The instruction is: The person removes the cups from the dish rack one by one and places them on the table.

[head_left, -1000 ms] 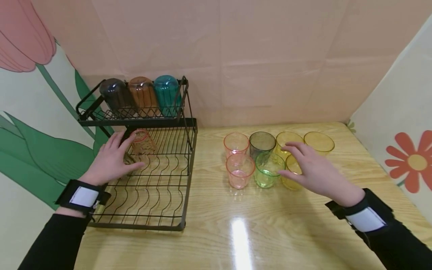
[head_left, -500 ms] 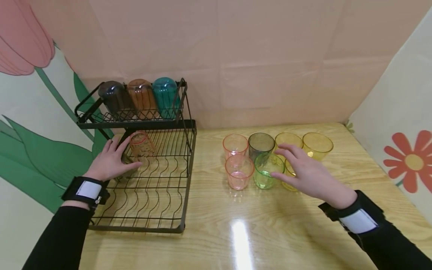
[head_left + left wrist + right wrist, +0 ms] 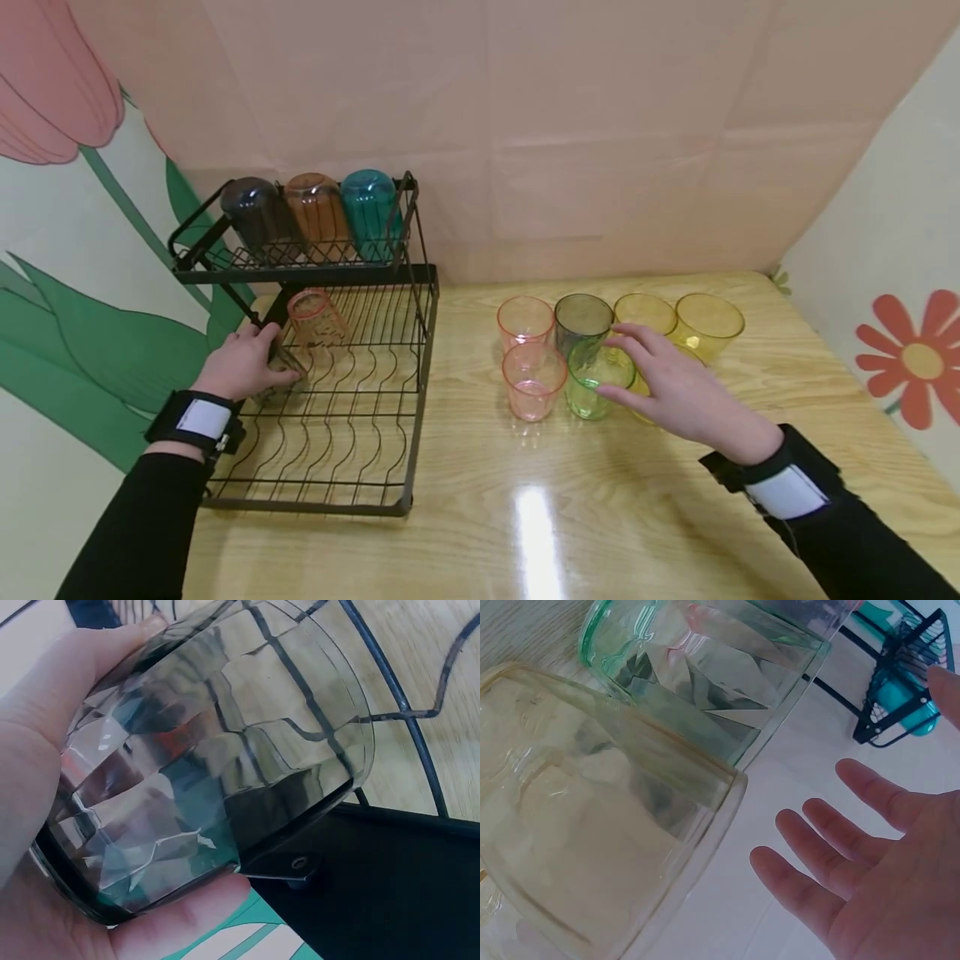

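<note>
At the left side of the drying rack (image 3: 408, 450), my left hand (image 3: 236, 365) grips a smoky grey glass (image 3: 180, 780), thumb on one side and fingers on the other. The rim end of this faceted glass lies against the rack wires in the left wrist view. Behind it an upturned pink glass (image 3: 318, 318) stands on the lower tier. My right hand (image 3: 678, 392) hovers with spread fingers over a green glass (image 3: 587, 398) on the table, its palm empty. In the right wrist view the fingers are apart from a yellow glass (image 3: 592, 825).
Upturned dark, brown and teal glasses (image 3: 367, 208) stand on the rack's upper tier. Two pink glasses (image 3: 534, 404), a grey glass (image 3: 582, 321) and several yellow glasses (image 3: 708, 321) stand upright around the green one. A papered wall (image 3: 600, 142) rises behind.
My left hand has lowered toward the rack, its fingers drawing down from a higher, more stretched position. My right hand has drifted slightly left over the green glass. The other glasses stay in place.
</note>
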Motion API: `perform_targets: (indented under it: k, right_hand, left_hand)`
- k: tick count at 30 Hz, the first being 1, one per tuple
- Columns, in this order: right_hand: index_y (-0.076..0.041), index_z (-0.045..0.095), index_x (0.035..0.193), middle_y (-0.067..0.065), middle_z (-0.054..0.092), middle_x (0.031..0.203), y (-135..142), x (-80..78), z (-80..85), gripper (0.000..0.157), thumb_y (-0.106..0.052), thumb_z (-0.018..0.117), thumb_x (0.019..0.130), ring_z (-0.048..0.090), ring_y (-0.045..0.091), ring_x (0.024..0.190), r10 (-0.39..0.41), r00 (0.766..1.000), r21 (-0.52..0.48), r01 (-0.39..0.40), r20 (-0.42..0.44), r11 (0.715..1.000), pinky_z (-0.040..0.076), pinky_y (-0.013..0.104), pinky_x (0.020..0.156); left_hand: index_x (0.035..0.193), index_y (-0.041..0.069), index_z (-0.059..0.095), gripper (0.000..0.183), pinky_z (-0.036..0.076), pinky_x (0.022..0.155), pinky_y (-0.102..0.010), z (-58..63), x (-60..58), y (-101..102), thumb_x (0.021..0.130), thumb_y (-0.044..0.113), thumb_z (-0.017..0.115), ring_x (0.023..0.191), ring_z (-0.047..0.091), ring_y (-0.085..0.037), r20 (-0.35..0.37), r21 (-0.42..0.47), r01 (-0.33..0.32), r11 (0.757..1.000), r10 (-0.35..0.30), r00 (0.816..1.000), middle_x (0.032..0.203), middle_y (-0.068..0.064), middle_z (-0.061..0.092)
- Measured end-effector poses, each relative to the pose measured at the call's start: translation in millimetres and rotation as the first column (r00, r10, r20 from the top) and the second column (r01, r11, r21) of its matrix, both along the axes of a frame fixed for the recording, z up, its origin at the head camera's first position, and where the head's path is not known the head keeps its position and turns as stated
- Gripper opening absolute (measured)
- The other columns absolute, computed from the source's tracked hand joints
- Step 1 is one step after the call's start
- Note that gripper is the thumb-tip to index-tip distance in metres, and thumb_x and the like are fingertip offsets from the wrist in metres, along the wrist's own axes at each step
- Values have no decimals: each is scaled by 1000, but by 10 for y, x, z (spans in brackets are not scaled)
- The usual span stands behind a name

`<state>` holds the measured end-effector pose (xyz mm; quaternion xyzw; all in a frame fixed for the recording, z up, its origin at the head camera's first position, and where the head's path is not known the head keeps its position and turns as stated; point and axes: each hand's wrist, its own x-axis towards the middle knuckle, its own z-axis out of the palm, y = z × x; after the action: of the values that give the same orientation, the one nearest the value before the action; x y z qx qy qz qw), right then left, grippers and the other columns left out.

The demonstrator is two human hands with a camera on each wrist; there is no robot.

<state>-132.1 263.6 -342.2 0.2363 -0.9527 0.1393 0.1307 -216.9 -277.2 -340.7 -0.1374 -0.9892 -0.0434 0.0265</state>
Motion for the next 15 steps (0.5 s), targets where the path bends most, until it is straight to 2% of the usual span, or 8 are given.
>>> perform_targets:
  k: [6,9,12,15]
  right_hand:
    - [-13,45,126,10,38,129,-12,12,12,59,-50,59,81,50,24,92,6,1000,-9,-6,-1,1000,46,42,65]
    - [-13,45,126,9,37,130,-14,19,14,59,-50,58,81,48,24,97,4,1000,-13,-4,6,1000,45,44,69]
    - [-12,45,126,9,37,130,-17,28,12,59,-51,57,82,45,27,105,2,1000,-15,-2,21,1000,44,47,73]
    - [-11,45,125,11,36,131,-16,36,8,59,-49,57,82,43,30,109,8,1000,-17,-8,25,1000,44,49,74]
  left_hand:
    - [101,4,47,56,37,45,-37,-12,-2,-14,68,40,75,70,47,-34,-7,25,1,1000,0,1000,87,-22,44]
    - [103,4,48,59,38,44,-39,7,9,-27,67,41,76,71,48,-37,-9,41,5,999,-5,1000,90,-26,46]
    - [107,3,49,62,42,47,-44,59,17,-54,67,43,75,76,50,-42,-22,42,12,999,-11,1000,98,-30,48]
    - [109,3,49,64,43,48,-44,161,33,-78,67,44,75,75,52,-39,-36,42,15,999,-13,999,99,-30,49]
